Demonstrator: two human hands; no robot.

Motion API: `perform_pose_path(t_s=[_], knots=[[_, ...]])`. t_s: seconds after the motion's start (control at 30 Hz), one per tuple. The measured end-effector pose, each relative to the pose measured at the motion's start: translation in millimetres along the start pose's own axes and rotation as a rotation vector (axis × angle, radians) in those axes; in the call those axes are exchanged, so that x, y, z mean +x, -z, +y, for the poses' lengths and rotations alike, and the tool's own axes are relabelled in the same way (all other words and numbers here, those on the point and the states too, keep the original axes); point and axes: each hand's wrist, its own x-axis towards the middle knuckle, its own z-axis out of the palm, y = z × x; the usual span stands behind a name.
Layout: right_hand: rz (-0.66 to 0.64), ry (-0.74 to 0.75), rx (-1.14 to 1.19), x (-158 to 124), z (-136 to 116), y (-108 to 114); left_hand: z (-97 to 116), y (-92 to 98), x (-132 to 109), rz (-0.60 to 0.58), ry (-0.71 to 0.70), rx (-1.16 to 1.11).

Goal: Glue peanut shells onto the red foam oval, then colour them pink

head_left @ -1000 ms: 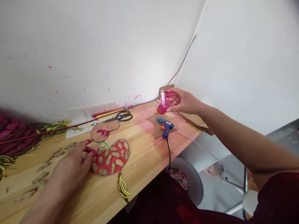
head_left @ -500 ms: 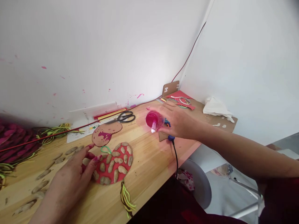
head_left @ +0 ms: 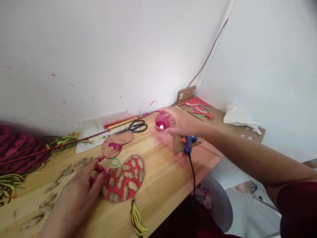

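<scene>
My right hand [head_left: 182,123] is wrapped round a clear cup [head_left: 161,119] with magenta paint inside, near the back of the table. A bright spot glints in the paint. My left hand [head_left: 80,188] grips the left lobe of a red heart [head_left: 123,180] covered with peanuts in their shells. Its thumb lies on the heart's edge, and some fingers are partly hidden. The heart has a green loop [head_left: 116,162] at its top and a yellow and dark yarn tassel [head_left: 138,219] at its point. Behind it lies a brown cardboard heart [head_left: 116,145] smeared with magenta.
Black-handled scissors [head_left: 135,126] lie on a white sheet [head_left: 81,145]. A blue glue gun [head_left: 189,143] rests on cardboard, its cord hanging over the edge. Loose peanuts [head_left: 48,200] are at left, beside a magenta pinecone-like piece [head_left: 19,152]. A grey bin [head_left: 219,205] stands below.
The cup in my right hand has tipped from facing me to more upright and moved back, uncovering the glue gun. My left hand stays at the peanut heart. The view has shifted slightly.
</scene>
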Motion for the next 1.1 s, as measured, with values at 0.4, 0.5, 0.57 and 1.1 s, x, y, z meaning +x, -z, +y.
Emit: perform_pose_path(t_s=[0.4,0.5,0.57,1.1], knots=[[0.055,-0.354,0.098,84,71,-36,-9,-7.4,3,0.079,-0.073,-0.038],[0.064,-0.388,0.084,95,75,-41,-9,-6.6,2,0.079,-0.080,-0.037],[0.065,-0.400,0.076,101,77,-43,-11,-7.4,2,0.079,-0.077,-0.036],[0.113,-0.391,0.102,84,56,-43,-4,6.6,-1,-0.014,-0.047,-0.129]])
